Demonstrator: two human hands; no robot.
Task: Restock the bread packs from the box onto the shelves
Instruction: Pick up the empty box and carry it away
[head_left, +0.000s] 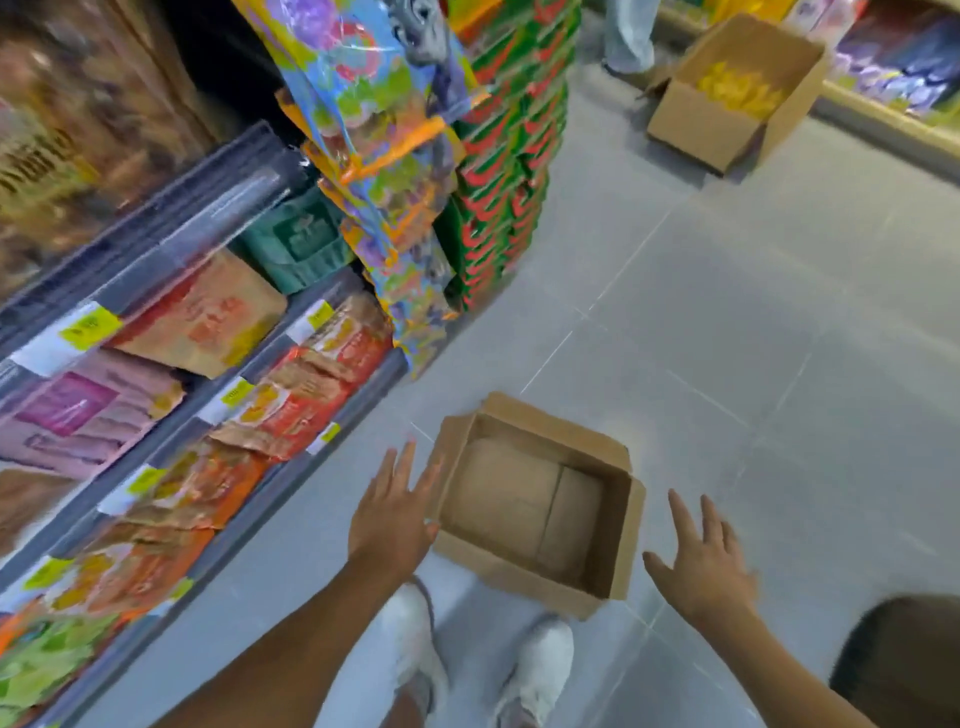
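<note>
Shop aisle: price-tagged shelves (218, 364) of packaged goods (208, 317)

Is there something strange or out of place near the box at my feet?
The box on the floor appears empty: only its bare cardboard bottom shows, no bread packs. Both hands, left hand and right hand, reach toward it open. Nothing looks spilled or damaged.

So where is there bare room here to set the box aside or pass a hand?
Bare floor lies open to the right of the empty box, up to the far box. A narrower strip runs between the near box and the shelves. The shelves are packed. Left hand and right hand flank the box, both open.
</note>
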